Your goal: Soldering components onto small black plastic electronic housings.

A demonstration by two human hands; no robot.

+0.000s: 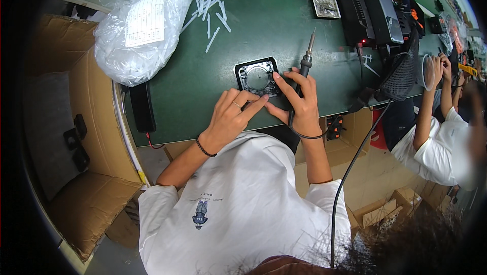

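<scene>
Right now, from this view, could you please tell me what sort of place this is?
Probably an electronics assembly or repair workshop: the right hand holds a soldering iron, a black square part lies on the green bench, and another person is farther along at the right.

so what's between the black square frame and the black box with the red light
In the head view, the soldering iron in the right hand crosses between the black frame and black box, above the green bench.
</scene>
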